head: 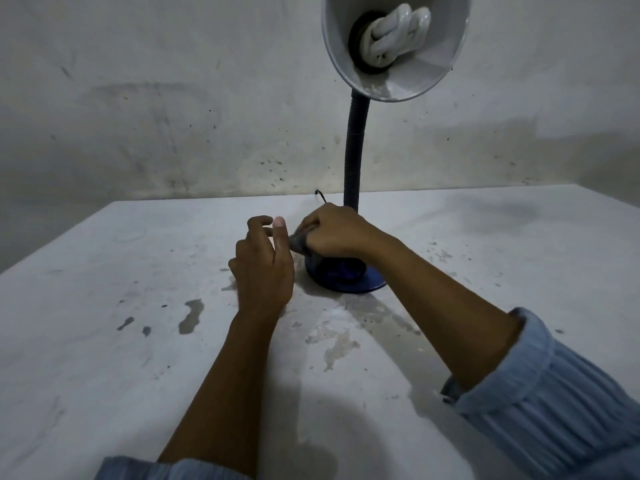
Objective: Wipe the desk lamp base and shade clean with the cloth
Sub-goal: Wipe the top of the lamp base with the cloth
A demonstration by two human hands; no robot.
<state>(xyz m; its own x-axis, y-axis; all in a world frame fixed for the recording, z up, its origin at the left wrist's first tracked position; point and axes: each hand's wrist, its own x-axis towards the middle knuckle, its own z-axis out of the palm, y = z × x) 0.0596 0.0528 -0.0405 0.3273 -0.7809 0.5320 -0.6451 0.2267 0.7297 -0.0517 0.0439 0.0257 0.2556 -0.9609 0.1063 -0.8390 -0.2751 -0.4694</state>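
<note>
A desk lamp stands on the table with a round blue base (349, 280), a dark ribbed gooseneck (354, 150) and a grey shade (396, 46) facing me, a white spiral bulb inside it. My right hand (334, 232) is closed on a dark cloth (299, 242) and presses it on top of the base, close to the neck's foot. My left hand (265, 263) hovers just left of the base with fingers apart, holding nothing, its fingertips close to the cloth.
The white table (138, 341) is worn, with grey chipped patches and smudges. A thin dark cable (320, 195) leaves the lamp toward the stained wall behind. Light blue sleeves (554, 393) cover my upper forearms.
</note>
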